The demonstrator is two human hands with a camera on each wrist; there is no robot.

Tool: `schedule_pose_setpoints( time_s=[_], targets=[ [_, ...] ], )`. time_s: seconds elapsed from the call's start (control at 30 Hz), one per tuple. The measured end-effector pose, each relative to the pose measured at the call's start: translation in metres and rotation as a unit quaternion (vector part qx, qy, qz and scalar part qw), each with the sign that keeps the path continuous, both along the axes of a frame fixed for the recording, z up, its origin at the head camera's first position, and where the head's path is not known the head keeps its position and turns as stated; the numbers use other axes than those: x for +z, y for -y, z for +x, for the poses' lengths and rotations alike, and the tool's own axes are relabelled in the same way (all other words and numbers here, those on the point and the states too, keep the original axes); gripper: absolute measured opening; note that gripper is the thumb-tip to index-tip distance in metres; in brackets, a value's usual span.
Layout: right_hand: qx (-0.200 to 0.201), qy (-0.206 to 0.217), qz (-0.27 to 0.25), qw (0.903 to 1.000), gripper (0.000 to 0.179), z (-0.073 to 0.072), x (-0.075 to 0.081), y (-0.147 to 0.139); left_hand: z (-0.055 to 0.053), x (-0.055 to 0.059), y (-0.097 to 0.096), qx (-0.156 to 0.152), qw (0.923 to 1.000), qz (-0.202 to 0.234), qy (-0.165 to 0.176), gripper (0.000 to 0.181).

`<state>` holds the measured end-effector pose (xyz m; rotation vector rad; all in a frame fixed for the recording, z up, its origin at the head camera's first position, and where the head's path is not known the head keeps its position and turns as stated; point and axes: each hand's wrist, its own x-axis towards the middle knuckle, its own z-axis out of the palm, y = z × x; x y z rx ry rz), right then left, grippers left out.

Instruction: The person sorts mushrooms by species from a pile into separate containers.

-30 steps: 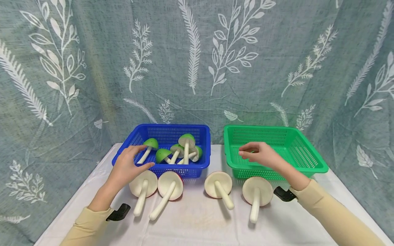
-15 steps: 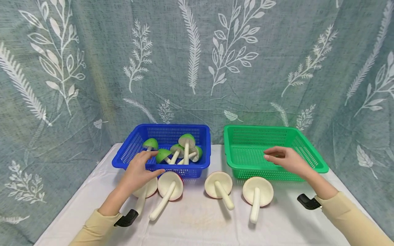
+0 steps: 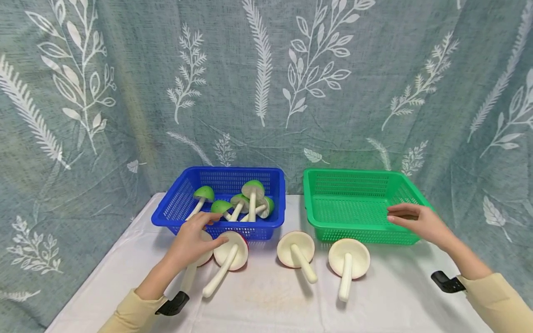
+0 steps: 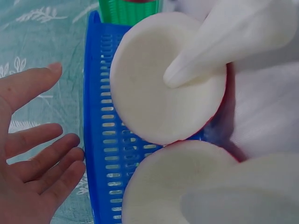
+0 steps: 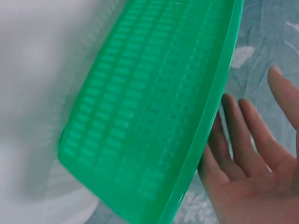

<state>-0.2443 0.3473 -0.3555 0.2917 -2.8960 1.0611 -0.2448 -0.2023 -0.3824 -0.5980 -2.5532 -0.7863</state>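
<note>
The left hand (image 3: pixel 193 240) hangs over the leftmost mushroom (image 3: pixel 189 276), thumb and fingers spread with nothing between them — the head view shows that cap partly hidden behind the hand, while the left wrist view shows the fingers clear of it. The second mushroom (image 3: pixel 225 264) lies just beside, both caps along the front of the blue basket (image 3: pixel 239 225). The right hand (image 3: pixel 420 224), fingers loose and holding nothing, is at the right end of the green basket (image 3: pixel 345 208) — well apart from the rightmost mushroom (image 3: pixel 349 260).
</note>
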Motion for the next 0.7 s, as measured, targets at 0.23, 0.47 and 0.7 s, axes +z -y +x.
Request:
schedule_pose_setpoints(
  time_s=[0.23, 0.47, 0.7],
  targets=[
    [-0.016, -0.006, 0.006, 0.9998, 0.050, 0.012, -0.001, -0.018, 0.012, -0.003, -0.002, -0.001, 0.9999, 0.009, -0.007, 0.046],
    [-0.011, -0.008, 0.016, 0.9998, 0.048, 0.014, -0.006, -0.024, 0.020, -0.008, 0.000, -0.010, 0.9999, 0.007, 0.008, 0.045],
    [-0.004, -0.013, 0.007, 0.9999, 0.046, 0.012, -0.010, -0.023, 0.027, -0.013, 0.014, 0.011, 0.9993, 0.009, 0.035, 0.038]
  ],
)
